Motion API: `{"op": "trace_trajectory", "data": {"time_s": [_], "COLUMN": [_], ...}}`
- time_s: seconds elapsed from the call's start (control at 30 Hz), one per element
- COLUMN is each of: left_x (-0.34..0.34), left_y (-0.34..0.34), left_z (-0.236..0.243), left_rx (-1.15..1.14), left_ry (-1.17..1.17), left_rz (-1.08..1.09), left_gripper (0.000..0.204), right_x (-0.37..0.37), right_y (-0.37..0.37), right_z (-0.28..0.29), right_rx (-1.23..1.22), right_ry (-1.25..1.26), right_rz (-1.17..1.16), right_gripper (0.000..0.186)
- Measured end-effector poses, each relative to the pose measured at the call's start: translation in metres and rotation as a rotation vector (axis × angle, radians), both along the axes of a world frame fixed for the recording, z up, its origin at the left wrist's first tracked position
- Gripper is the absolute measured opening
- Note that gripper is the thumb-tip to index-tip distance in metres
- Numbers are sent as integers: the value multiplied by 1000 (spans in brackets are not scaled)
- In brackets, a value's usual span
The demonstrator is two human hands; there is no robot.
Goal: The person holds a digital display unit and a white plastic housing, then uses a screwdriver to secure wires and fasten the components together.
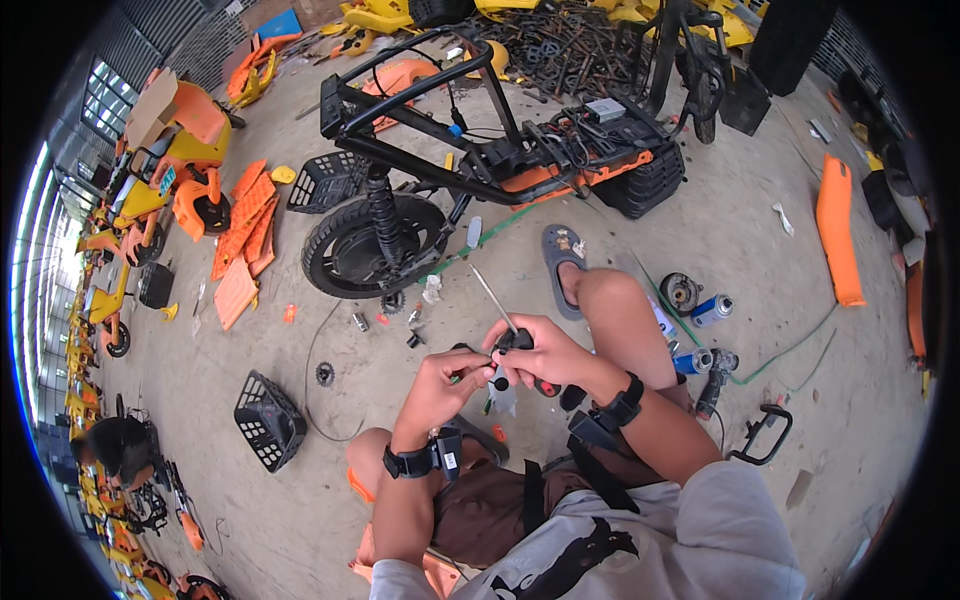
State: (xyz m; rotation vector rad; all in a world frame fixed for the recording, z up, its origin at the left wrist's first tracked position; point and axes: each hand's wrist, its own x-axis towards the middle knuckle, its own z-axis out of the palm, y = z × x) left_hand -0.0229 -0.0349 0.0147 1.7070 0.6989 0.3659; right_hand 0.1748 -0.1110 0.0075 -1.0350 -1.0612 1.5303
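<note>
Screwdriver [497,305] seemingly in right hand [548,352]

A repair and salvage workshop for small electric scooters, its bare concrete floor [250,500] spread with parts around a stripped black scooter frame [480,160] lying at the centre. Left of the frame lie stacked orange body panels [245,240], black baskets [268,420] and rows of orange-and-yellow scooters [170,170]; behind it sits a heap of rusty metal parts [560,45]. Right of the frame, spray cans [712,310] and a cordless drill [715,380] rest on the floor.
</note>
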Motion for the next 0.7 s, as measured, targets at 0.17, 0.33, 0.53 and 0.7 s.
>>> {"op": "trace_trajectory", "data": {"time_s": [0.17,0.33,0.53,0.7], "left_x": [5,8,9,14], "left_y": [-2,-5,-5,-7], "left_z": [0,0,-5,-8], "left_rx": [170,376,591,706], "left_ry": [9,62,7,-46], "left_rz": [23,68,78,58], "left_gripper": [15,17,22,20], "right_x": [0,-5,-4,-2], "right_y": [2,3,4,1], "right_z": [-8,-10,-18,-15], "right_rx": [-182,-352,-466,-450], "right_ry": [166,329,502,372], "right_rz": [-59,-121,-109,-106], "right_gripper": [16,16,15,15]}}
